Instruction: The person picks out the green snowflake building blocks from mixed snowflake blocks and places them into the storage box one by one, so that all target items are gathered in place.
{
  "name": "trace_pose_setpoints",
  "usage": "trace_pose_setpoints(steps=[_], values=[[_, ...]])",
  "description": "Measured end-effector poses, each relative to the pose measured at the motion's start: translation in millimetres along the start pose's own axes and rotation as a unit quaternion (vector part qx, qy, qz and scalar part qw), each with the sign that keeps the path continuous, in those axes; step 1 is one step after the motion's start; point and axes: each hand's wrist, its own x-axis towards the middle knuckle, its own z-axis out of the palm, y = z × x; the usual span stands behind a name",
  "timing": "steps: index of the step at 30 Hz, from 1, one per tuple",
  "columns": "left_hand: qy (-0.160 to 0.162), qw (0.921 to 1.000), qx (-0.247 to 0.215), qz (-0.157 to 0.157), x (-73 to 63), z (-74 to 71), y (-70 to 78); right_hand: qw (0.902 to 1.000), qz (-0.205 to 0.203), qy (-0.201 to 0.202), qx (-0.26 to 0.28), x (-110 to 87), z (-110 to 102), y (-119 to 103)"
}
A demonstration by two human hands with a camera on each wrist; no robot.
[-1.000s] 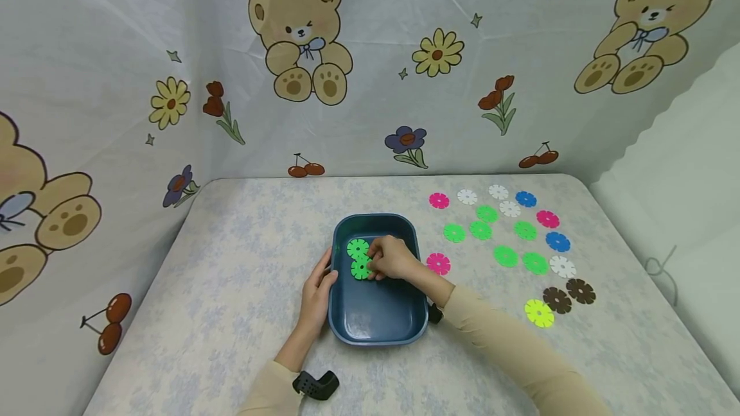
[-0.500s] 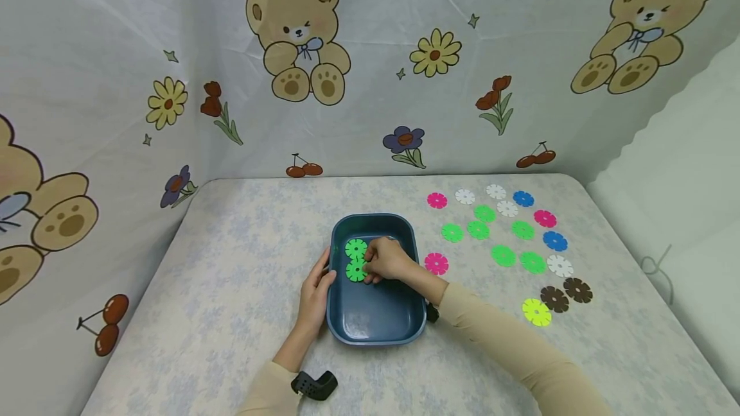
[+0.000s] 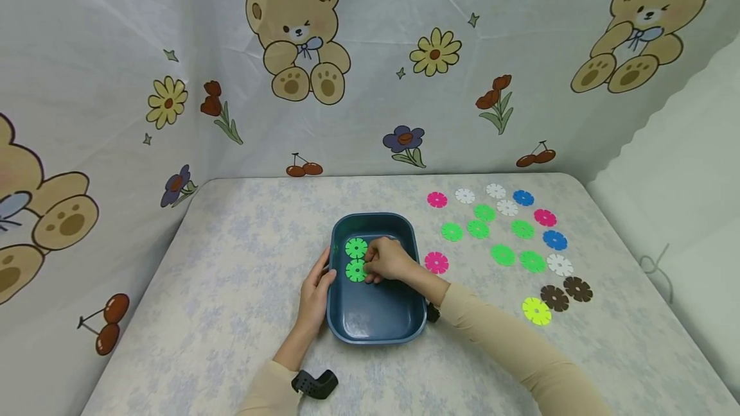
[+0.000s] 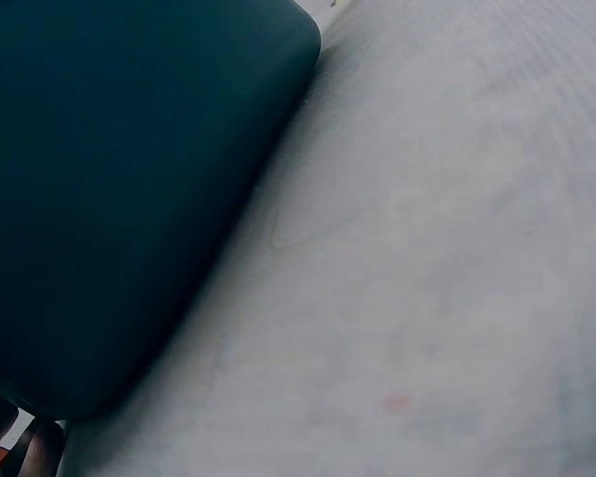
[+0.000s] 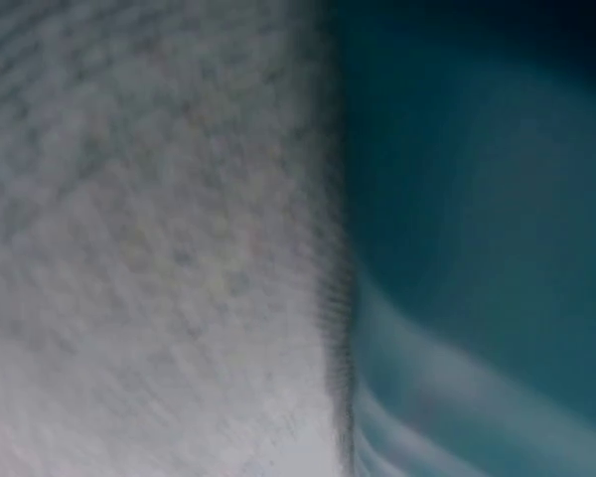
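Head view: the near disc (image 3: 353, 270), green, is in the left part of the tray (image 3: 376, 326). The far disc (image 3: 356, 248), also green, is just beyond it; contact between the two is too small to tell. The right wrist crosses the tray's right rim. On the table (image 3: 248, 262), right of the tray, loose discs are spread flat: the closest pink disc (image 3: 436, 263), then green discs (image 3: 503, 255), white discs (image 3: 559, 265), blue discs (image 3: 555, 240), brown discs (image 3: 554, 298) and a yellow disc (image 3: 536, 311). A curtain (image 3: 358, 133) stands behind the table.

Right hand (image 3: 388, 259): narrow, fingers curled, pinching the near disc at its right edge and hiding that edge. Left hand (image 3: 313, 294): holds the tray's left side, thumb at the rim. Both wrist views show mainly tray and table, blurred.
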Motion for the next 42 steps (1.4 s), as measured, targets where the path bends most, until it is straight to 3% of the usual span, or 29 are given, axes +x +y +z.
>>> trace_pose_setpoints(steps=[5,10,12,16,20,25,36,42], values=[[0.002,0.9999,-0.008,0.008,1.1,1.1,-0.8,0.9984,-0.051,-0.022,-0.005,-10.3,-11,-5],[0.006,1.0,-0.002,0.003,0.7,1.0,-0.4,0.9947,-0.086,-0.055,-0.001,-30.9,-43,-11],[0.011,0.9999,0.002,0.0,1.0,-0.1,0.2,0.9963,-0.073,-0.044,0.003,-37.5,-61,-11],[0.014,0.9999,0.006,-0.002,1.2,-1.0,0.9,0.9989,-0.035,0.022,-0.022,-45.2,-97,-1],[0.012,0.9999,0.003,-0.011,0.3,-1.0,2.1,0.9952,0.0,0.078,-0.059,-47.1,-126,17],[0.007,0.9999,0.001,-0.007,0.4,-0.3,1.6,0.9892,0.044,0.114,-0.081,-47.4,-149,42],[0.007,0.9999,-0.002,-0.01,-0.3,0.1,1.7,0.9811,0.117,0.132,-0.081,-37.9,-163,74],[0.005,0.9999,-0.007,-0.01,-0.6,-0.4,1.6,0.9712,0.145,0.139,-0.128,-27.3,-158,94]])
